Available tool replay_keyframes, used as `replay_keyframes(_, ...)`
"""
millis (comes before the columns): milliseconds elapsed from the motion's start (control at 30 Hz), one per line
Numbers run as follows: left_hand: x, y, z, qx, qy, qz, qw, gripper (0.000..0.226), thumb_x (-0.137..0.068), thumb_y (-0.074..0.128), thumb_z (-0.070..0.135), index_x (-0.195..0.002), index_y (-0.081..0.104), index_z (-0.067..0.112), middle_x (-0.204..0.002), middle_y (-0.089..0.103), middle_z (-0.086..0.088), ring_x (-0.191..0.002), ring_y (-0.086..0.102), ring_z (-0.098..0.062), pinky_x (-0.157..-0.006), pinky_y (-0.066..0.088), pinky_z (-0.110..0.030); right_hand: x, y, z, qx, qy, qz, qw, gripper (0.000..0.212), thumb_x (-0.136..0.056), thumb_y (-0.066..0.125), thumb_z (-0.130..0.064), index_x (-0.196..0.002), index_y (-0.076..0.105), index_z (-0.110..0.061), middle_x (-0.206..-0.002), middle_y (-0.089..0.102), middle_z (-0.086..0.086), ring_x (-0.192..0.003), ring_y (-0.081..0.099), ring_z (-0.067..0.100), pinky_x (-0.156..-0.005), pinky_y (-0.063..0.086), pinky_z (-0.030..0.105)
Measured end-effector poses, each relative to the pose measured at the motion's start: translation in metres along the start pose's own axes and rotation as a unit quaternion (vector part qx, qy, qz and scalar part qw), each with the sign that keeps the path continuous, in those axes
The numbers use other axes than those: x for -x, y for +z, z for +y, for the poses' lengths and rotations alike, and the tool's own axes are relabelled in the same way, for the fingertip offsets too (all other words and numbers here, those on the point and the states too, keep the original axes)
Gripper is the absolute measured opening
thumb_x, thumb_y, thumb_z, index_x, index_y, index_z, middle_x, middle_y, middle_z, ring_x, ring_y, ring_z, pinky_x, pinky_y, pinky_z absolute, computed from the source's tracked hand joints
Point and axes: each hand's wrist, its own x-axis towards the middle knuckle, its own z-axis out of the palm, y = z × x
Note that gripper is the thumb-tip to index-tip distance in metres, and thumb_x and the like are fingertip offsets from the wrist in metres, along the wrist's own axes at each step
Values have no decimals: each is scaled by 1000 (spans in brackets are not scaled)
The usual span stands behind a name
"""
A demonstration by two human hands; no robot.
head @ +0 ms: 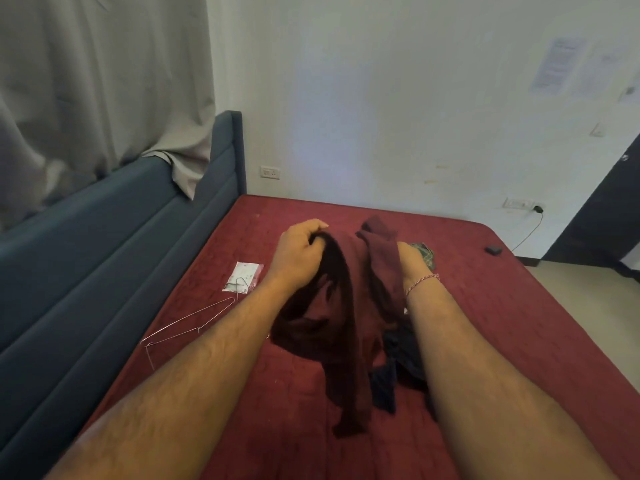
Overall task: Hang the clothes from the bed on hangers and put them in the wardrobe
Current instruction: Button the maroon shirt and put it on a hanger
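I hold a dark maroon garment (pixel 341 327) up over the red bed (pixel 502 323). My left hand (pixel 299 251) grips one top edge of it with curled fingers. My right hand (pixel 410 263) is mostly hidden behind the other side of the cloth and appears to hold it. The garment hangs down between my forearms, its lower end near the mattress. A dark navy garment (pixel 398 368) lies crumpled under it. A wire hanger (pixel 188 325) lies flat on the bed to the left of my left arm. A green patterned cloth (pixel 425 252) peeks out beyond my right hand.
A small white packet (pixel 244 276) lies by the hanger's hook. The blue padded headboard (pixel 104 237) runs along the left, with a grey curtain (pixel 97 84) above it. A small dark object (pixel 493 250) sits at the bed's far right corner. A cable hangs from a wall socket (pixel 519 203).
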Motion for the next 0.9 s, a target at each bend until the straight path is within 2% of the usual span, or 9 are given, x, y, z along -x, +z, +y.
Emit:
replay_keyframes(67, -15, -6, 14, -51, -22, -3, 998, 24, -98, 59, 15, -75, 66, 23, -78, 68, 6, -79, 65, -17, -71, 46, -29, 10, 3, 2, 23, 2, 15, 1000, 24, -99, 61, -22, -80, 62, -6, -83, 59, 11, -80, 46, 25, -71, 41, 39)
replay_keyframes(167, -42, -19, 29, -80, -85, 1, 993, 41, -93, 63, 28, -55, 51, 17, -57, 53, 2, -57, 52, -16, -59, 38, -28, 35, 13, -9, 92, -138, 192, 967, 29, -93, 67, -45, -98, 62, -17, -101, 57, 0, -86, 56, 20, -78, 47, 33)
replay_keyframes(267, -69, -36, 40, -64, -114, -52, 990, 39, -89, 65, 26, -57, 46, 15, -58, 41, -5, -54, 40, -22, -57, 33, -30, 66, 29, -41, -76, -255, 68, 962, 37, -90, 68, -58, -109, 64, -26, -100, 69, -4, -92, 68, 16, -78, 57, 32)
replay_keyframes(333, -80, -44, 43, -40, -125, -98, 986, 25, -87, 68, 23, -67, 55, 13, -62, 46, -8, -59, 43, -22, -59, 35, -33, 72, 44, -51, 101, -288, 3, 952, 39, -84, 76, -48, -115, 65, -27, -99, 71, -7, -88, 69, 12, -74, 57, 28)
replay_keyframes(400, -87, -57, 39, -21, -123, -160, 979, 18, -84, 73, 20, -72, 62, 13, -66, 57, -10, -62, 55, -27, -61, 43, -35, 63, 54, -52, 240, -279, 58, 928, 20, -83, 70, -24, -104, 71, -25, -91, 75, -1, -83, 71, 20, -72, 56, 33)
replay_keyframes(500, -102, -92, 18, -10, -92, -275, 957, 15, -80, 84, 12, -88, 73, 7, -87, 78, -13, -86, 77, -34, -82, 62, -39, 41, 49, -45, 72, -181, 51, 980, 16, -89, 68, -5, -86, 74, -20, -79, 74, 1, -75, 68, 21, -67, 52, 29)
replay_keyframes(600, -127, -130, -12, -255, -7, -364, 896, 28, -77, 88, 20, -101, 73, 19, -94, 76, 2, -92, 73, -22, -86, 58, -35, 31, 41, -50, -98, -128, -31, 987, 18, -95, 66, 2, -85, 70, -12, -75, 71, 3, -72, 64, 21, -62, 54, 26)
replay_keyframes(733, -147, -168, -66, -410, -15, -394, 823, 20, -80, 85, 20, -96, 74, 26, -91, 71, 6, -90, 68, -20, -85, 52, -35, 32, 51, -94, 7, -213, -67, 975, 12, -88, 80, -11, -89, 74, -1, -80, 73, 6, -73, 64, 13, -71, 54, 27)
replay_keyframes(900, -150, -243, -148, -411, -44, -357, 837, 17, -77, 89, 21, -85, 76, 26, -83, 74, 4, -80, 69, -17, -73, 48, -26, 30, 42, -142, 347, -181, -130, 911, 15, -80, 89, -19, -80, 73, -17, -78, 76, -1, -70, 69, 14, -69, 54, 28)
